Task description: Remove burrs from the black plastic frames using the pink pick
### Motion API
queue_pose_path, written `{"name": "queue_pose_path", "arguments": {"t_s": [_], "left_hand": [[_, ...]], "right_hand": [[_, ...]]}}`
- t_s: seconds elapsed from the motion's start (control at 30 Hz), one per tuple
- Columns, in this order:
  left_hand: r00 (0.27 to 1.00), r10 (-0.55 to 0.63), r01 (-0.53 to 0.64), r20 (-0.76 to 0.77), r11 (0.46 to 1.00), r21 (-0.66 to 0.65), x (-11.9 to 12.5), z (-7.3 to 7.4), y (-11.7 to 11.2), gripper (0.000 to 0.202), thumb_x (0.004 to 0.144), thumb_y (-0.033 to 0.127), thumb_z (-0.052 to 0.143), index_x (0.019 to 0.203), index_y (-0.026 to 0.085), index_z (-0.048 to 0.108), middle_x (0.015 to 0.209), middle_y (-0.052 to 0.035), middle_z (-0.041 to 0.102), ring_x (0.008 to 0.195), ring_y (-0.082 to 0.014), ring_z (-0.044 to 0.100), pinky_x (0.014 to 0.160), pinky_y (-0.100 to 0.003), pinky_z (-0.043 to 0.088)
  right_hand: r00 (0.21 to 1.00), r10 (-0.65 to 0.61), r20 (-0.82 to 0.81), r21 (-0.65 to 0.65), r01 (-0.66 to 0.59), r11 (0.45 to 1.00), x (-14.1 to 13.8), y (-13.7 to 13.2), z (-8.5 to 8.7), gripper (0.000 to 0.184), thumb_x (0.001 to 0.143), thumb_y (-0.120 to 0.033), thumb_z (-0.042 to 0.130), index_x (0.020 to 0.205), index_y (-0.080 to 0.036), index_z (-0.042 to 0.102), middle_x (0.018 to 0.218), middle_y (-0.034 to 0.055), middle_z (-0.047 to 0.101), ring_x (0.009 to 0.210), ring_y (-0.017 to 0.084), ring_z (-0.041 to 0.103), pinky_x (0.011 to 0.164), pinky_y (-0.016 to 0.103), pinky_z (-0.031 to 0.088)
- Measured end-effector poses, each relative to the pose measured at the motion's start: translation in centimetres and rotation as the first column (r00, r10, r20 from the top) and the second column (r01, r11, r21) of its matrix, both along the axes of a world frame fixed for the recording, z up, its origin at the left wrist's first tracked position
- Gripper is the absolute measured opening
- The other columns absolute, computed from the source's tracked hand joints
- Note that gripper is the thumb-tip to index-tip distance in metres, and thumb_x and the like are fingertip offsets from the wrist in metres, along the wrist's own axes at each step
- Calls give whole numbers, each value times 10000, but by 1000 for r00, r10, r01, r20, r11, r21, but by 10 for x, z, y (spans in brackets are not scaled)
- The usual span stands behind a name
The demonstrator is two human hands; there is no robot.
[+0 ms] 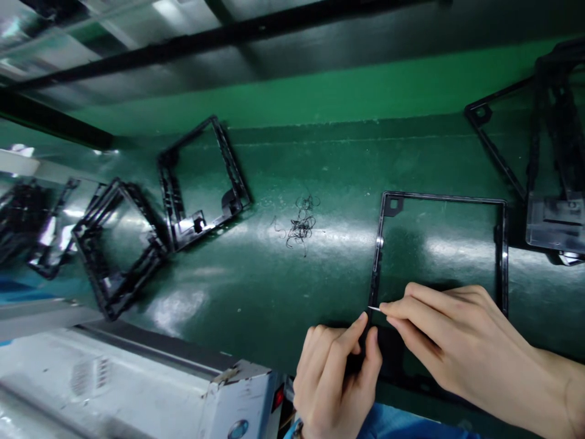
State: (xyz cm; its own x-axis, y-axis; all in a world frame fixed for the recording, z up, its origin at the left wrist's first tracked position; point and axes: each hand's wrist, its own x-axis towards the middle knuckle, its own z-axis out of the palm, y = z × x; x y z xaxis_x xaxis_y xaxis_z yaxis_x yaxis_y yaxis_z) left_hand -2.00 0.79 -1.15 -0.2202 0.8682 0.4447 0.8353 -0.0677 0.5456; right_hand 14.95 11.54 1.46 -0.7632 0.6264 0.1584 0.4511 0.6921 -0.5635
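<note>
A rectangular black plastic frame (439, 197) lies on the green table in front of me, its near part hidden by my hands. My left hand (338, 372) pinches the frame's left side between thumb and index finger. Between the fingertips of my right hand (452, 335) is a small pointed metal blade (373, 308); most of this tool is hidden in the grip. Its tip touches, or nearly touches, the left edge of the frame just above my left fingertips.
Thin black plastic shavings (301, 225) lie in a tangle on the green table (283, 286). More black frames (233, 164) lean or lie at the left. Further black parts (557, 140) are stacked at the right. A whitish metal machine (137, 378) fills the lower left.
</note>
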Motion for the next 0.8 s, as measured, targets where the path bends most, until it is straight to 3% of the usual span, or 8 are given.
{"name": "queue_pose_path", "arguments": {"t_s": [0.2, 0.4, 0.6, 0.8], "left_hand": [[1000, 13, -13, -6, 1000, -2, -1, -2, 0, 297, 923, 6, 731, 1162, 181, 744, 721, 41, 594, 618, -119, 540, 630, -277, 508], [1000, 5, -5, -1, 1000, 4, -1, -1, 1, 293, 913, -4, 734, 1147, 172, 746, 727, 40, 598, 619, -114, 542, 626, -272, 506], [1000, 16, -16, -6, 1000, 0, -2, -1, 0, 294, 918, 7, 732, 1155, 180, 748, 723, 45, 592, 623, -111, 539, 629, -268, 510], [1000, 12, -12, -8, 1000, -10, -2, -2, -2, 297, 913, 3, 734, 1146, 185, 749, 720, 45, 580, 620, -114, 540, 635, -272, 504]], "right_hand": [[1000, -6, -17, 14, 6, 1000, 0, 1, -1, 396, 1122, -110, 353, 1027, -165, 733, 934, 18, 790, 544, 122, 619, 517, 356, 375], [1000, 21, 10, -50, -21, 999, 1, 0, -2, 319, 1124, -152, 414, 1094, -193, 729, 941, -6, 779, 589, 140, 646, 557, 356, 401], [1000, -10, -24, -25, 10, 1000, 0, 1, -1, 384, 1123, -113, 357, 1017, -171, 722, 951, 22, 796, 554, 128, 617, 516, 363, 352], [999, 15, -29, -195, -20, 981, 2, 1, -1, 232, 1115, -184, 477, 1105, -240, 702, 902, -34, 740, 653, 138, 668, 610, 337, 402]]}}
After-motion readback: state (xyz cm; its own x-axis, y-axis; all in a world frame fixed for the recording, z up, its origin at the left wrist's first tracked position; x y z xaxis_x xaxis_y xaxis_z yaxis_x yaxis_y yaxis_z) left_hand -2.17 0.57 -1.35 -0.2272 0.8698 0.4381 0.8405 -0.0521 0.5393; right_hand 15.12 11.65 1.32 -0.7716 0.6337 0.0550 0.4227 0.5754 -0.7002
